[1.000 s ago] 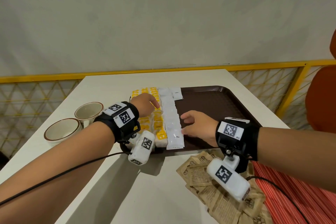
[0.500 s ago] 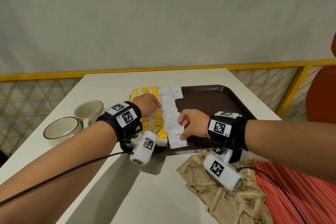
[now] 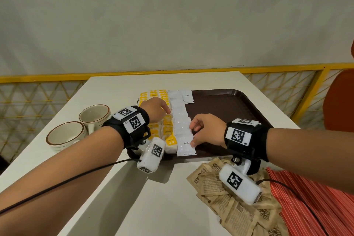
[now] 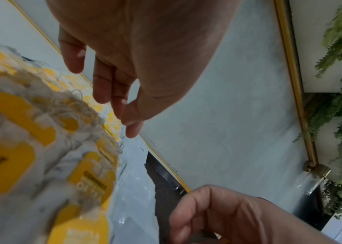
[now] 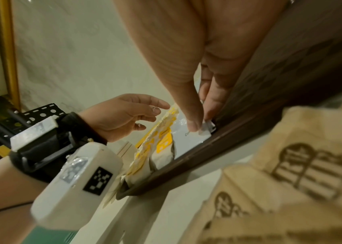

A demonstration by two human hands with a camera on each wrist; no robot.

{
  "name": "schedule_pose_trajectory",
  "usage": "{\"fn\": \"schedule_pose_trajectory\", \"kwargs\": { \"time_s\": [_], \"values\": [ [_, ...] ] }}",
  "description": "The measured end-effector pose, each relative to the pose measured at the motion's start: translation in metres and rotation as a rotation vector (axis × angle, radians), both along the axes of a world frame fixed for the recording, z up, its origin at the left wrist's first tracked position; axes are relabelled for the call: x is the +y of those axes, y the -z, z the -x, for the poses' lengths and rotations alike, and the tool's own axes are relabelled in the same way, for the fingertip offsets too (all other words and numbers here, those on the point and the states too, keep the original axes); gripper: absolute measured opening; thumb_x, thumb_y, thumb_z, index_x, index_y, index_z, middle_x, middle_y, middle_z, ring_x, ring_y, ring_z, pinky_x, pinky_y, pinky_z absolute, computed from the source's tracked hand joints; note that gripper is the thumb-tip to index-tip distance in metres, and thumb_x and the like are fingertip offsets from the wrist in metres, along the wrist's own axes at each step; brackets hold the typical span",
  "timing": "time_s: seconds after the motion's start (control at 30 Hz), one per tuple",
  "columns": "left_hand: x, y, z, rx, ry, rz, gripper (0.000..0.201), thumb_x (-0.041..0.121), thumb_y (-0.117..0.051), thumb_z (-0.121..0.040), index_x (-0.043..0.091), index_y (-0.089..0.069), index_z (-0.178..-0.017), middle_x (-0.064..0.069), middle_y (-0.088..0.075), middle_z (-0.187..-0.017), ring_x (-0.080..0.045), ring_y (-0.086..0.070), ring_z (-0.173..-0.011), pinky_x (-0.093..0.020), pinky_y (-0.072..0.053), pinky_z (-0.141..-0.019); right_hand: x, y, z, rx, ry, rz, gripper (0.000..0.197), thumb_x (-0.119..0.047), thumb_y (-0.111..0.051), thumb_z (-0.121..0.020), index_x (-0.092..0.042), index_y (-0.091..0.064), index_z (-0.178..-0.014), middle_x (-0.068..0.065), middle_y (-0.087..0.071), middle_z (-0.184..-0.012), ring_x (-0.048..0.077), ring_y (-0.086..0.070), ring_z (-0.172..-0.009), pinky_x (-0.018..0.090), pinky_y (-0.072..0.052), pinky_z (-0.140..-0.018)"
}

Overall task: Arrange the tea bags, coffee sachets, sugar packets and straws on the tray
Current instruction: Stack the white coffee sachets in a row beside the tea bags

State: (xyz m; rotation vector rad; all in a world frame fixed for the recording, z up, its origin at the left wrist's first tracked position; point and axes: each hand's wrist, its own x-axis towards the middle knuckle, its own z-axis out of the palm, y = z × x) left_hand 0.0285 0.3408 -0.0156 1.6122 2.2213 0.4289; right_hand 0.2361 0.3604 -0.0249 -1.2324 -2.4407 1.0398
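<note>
Coffee sachet (image 3: pixel 185 144) pinched at tray's (image 3: pixel 229 105) near edge by right hand (image 3: pixel 207 130) — left hand (image 3: pixel 156 109) relaxed, empty, over tea bags (image 3: pixel 153 95).

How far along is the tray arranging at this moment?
Done: yellow tea bags fill the left of the brown tray, with a row of white coffee sachets beside them. In hand: the right hand pinches the nearest sachet's edge; the left hand hovers over the tea bags. Left: brown sugar packets and red straws, off the tray.

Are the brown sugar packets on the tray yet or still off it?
Off. The sugar packets lie heaped on the table, in front of the tray.
</note>
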Motion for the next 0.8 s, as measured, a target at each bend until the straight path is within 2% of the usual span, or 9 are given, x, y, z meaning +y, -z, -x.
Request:
{"fn": "schedule_pose_trajectory", "kwargs": {
  "time_s": [0.17, 0.47, 0.57, 0.63, 0.7, 0.8],
  "values": [
    [-0.001, -0.002, 0.001, 0.004, -0.004, 0.001, 0.037, 0.004, -0.041, -0.087, 0.032, -0.065, -0.085, -0.009, -0.051, -0.133, -0.032, -0.049, -0.117, -0.035, -0.046, -0.087, 0.002, -0.002, -0.003, 0.009, 0.018, 0.011, 0.042, -0.006, -0.085, -0.065, -0.011, -0.063, -0.100, 0.004, -0.063, -0.098, 0.021, -0.064, -0.096, 0.038, -0.053, -0.090],
    [-0.004, -0.002, -0.001, 0.005, -0.004, 0.003, 0.039, 0.003, -0.039, -0.089, 0.032, -0.064, -0.084, -0.008, -0.051, -0.135, -0.030, -0.049, -0.119, -0.033, -0.046, -0.088, 0.001, -0.003, -0.006, -0.012, 0.020, 0.024, 0.038, -0.008, -0.082, -0.070, -0.012, -0.063, -0.103, 0.005, -0.064, -0.106, 0.020, -0.062, -0.100, 0.036, -0.050, -0.093],
    [-0.004, -0.004, -0.001, 0.015, 0.001, 0.004, 0.038, 0.002, -0.038, -0.090, 0.028, -0.065, -0.090, -0.010, -0.050, -0.135, -0.030, -0.050, -0.118, -0.031, -0.045, -0.087, 0.006, -0.005, -0.004, 0.040, 0.074, 0.014, 0.029, -0.006, -0.078, -0.074, -0.012, -0.062, -0.097, 0.005, -0.063, -0.102, 0.021, -0.061, -0.098, 0.034, -0.050, -0.091],
    [-0.004, -0.005, -0.001, 0.018, 0.001, 0.002, 0.037, 0.002, -0.038, -0.090, 0.028, -0.065, -0.090, -0.010, -0.050, -0.136, -0.030, -0.051, -0.117, -0.031, -0.045, -0.086, 0.010, -0.004, 0.000, 0.076, 0.111, 0.038, 0.022, -0.001, -0.071, -0.079, -0.015, -0.060, -0.090, 0.008, -0.064, -0.107, 0.023, -0.061, -0.102, 0.035, -0.050, -0.093],
    [-0.004, -0.004, -0.002, 0.016, -0.001, -0.002, 0.038, 0.002, -0.038, -0.090, 0.028, -0.065, -0.089, -0.010, -0.050, -0.136, -0.029, -0.051, -0.117, -0.031, -0.046, -0.087, 0.012, -0.002, 0.005, 0.096, 0.125, 0.072, 0.026, 0.005, -0.066, -0.080, -0.019, -0.057, -0.081, 0.010, -0.064, -0.112, 0.025, -0.061, -0.106, 0.041, -0.051, -0.094],
    [-0.004, -0.003, -0.002, 0.008, -0.014, 0.000, 0.038, 0.003, -0.039, -0.091, 0.030, -0.065, -0.088, -0.008, -0.051, -0.135, -0.029, -0.048, -0.121, -0.035, -0.046, -0.094, 0.011, 0.002, 0.011, 0.116, 0.123, 0.104, 0.031, 0.008, -0.063, -0.079, -0.022, -0.055, -0.078, 0.013, -0.063, -0.115, 0.027, -0.061, -0.109, 0.045, -0.051, -0.094]
  ]
}}
